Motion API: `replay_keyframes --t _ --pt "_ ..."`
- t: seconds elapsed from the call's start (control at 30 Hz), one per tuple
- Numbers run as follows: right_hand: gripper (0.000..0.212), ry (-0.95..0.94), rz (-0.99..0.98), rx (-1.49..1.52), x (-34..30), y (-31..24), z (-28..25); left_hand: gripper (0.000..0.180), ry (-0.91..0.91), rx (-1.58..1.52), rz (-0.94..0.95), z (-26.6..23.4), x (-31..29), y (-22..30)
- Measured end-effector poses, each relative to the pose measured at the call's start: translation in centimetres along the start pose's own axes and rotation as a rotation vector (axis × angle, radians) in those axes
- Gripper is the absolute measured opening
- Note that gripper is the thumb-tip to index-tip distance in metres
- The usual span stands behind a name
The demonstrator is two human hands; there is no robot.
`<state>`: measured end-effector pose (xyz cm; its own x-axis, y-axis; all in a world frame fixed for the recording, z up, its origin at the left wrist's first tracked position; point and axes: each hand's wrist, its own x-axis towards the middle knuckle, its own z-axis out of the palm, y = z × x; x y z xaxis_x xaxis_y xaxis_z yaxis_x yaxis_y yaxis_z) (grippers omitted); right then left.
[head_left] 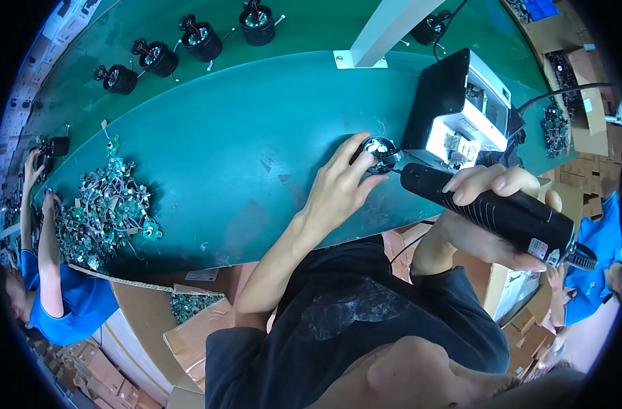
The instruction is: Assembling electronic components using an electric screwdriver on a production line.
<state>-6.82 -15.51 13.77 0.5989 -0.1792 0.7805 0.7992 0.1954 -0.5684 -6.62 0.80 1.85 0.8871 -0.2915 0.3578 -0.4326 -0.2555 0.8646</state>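
Observation:
My left hand [335,187] pinches a small round black part [380,151] with a shiny inside, just above the green tabletop. My fingers and thumb cover some of its rim. In my right hand [495,180] lies a thick black electric screwdriver [454,194], held nearly level with its nose toward the part. The thin bit reaches the part's lower right edge; whether it sits in a screw I cannot make out. Right behind the two hands stands a black and white box-shaped machine [437,99] with a lit opening, likely a screw feeder.
A heap of green circuit boards with wires [110,211] lies at the left. Several black cylindrical housings [202,42] stand along the far side. A pale metal post [386,34] rises from the table. Co-workers in blue [72,300] flank me; an open cardboard box [144,310] sits below the edge.

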Motion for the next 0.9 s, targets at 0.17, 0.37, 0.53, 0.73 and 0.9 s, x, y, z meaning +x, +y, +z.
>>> replay_keyframes --t 0.17,0.37,0.53,0.73,0.9 --pt "0.080 -0.037 0.024 0.027 0.2 0.0 0.3 0.027 -0.016 -0.024 -0.025 -0.1 0.0 0.1" --pt "0.079 -0.050 0.050 0.075 0.3 0.8 0.5 0.028 -0.020 -0.019 -0.011 -0.2 0.1 0.1" --pt "0.078 -0.131 0.090 0.133 0.6 1.5 0.6 0.029 -0.011 -0.007 -0.011 -0.4 0.1 0.3" --pt "0.078 -0.213 0.113 0.096 1.0 0.9 0.6 0.030 -0.016 -0.022 -0.033 -0.2 0.0 0.6" --pt "0.082 -0.249 0.062 -0.084 1.2 -1.4 -0.2 0.037 0.000 0.043 0.036 0.2 -0.2 -0.3"
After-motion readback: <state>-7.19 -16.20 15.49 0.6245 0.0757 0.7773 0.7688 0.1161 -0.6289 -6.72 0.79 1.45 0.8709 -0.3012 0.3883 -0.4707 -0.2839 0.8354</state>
